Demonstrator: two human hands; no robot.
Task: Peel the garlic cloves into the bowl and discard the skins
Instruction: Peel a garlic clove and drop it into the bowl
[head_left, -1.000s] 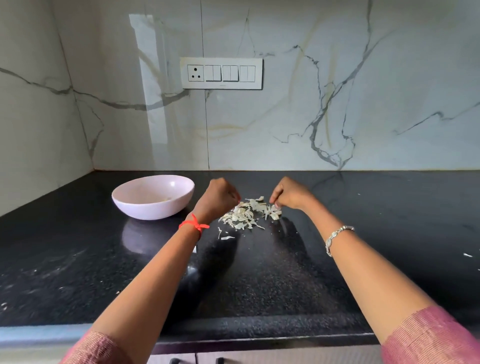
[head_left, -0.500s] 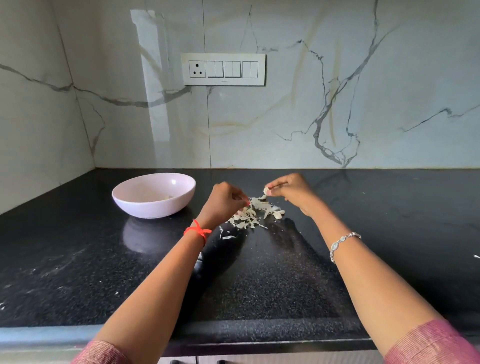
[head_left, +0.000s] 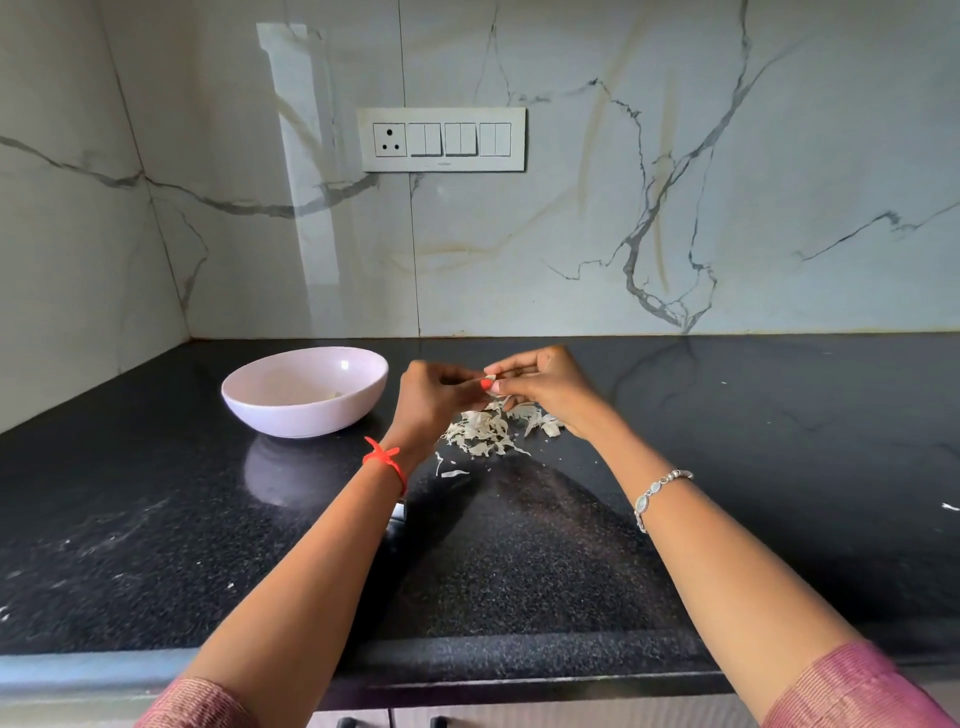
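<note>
Two hands meet just above a loose heap of papery white skins (head_left: 485, 434) on the black speckled stone table (head_left: 519, 561), and a small pale garlic clove (head_left: 490, 378) sits between their fingertips. The left hand (head_left: 431, 397) has its fingers curled in and pinches the clove from one side. The right hand (head_left: 545, 387) pinches it from the other, thumb and forefinger closed on it. Which hand steadies and which strips is too small to tell. Holding the clove over the heap looks deliberate: whatever peels off should fall onto the one pile, easy to gather and throw out. The pale pink round bowl (head_left: 291, 421) stands just left of the left hand, near enough for a short drop, with something pale inside, likely a peeled clove. Judging by the heap, peeling is well along, and discarding is not yet done.
</note>
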